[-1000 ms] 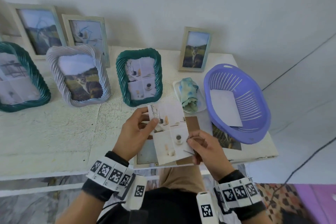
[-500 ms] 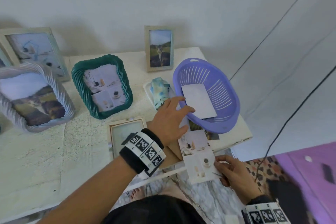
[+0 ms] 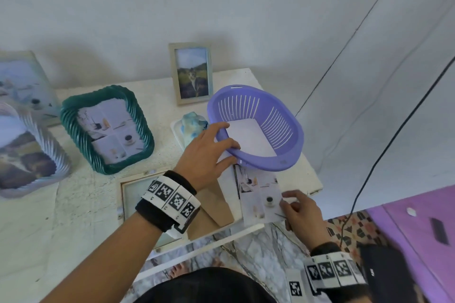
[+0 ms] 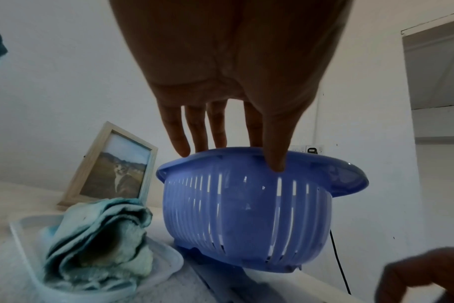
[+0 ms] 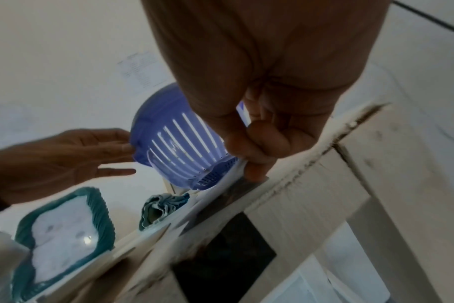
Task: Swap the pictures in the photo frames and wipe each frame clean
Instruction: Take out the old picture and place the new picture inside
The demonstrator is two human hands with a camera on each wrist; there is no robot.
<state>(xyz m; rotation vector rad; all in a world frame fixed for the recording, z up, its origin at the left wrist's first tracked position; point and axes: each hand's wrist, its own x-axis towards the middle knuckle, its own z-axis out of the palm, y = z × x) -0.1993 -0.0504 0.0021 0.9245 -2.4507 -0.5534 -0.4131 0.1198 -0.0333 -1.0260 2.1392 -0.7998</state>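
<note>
My left hand (image 3: 229,145) grips the near rim of the purple basket (image 3: 283,130), fingers inside and thumb on the outer wall (image 4: 246,205). The basket is tipped up on its far side. At the table's front right edge my right hand (image 3: 286,204) pinches a printed photo (image 3: 258,194), whose top edge reaches under the raised basket. An open wooden frame (image 3: 130,187) lies flat near my left wrist, its brown backing board (image 3: 219,204) beside it. A blue-green cloth (image 4: 99,242) sits bunched in a white tray (image 4: 166,266).
A white sheet (image 3: 248,135) lies in the basket. A green rope-edged frame (image 3: 105,128) and a small wooden frame with a cat picture (image 3: 192,74) stand at the back. More frames stand at the left. A black cable (image 3: 384,150) hangs right of the table.
My left hand let go of the photo, reached right and took the basket's rim, tipping it up. My right hand carried the photo right, to the basket's base. My view swung right.
</note>
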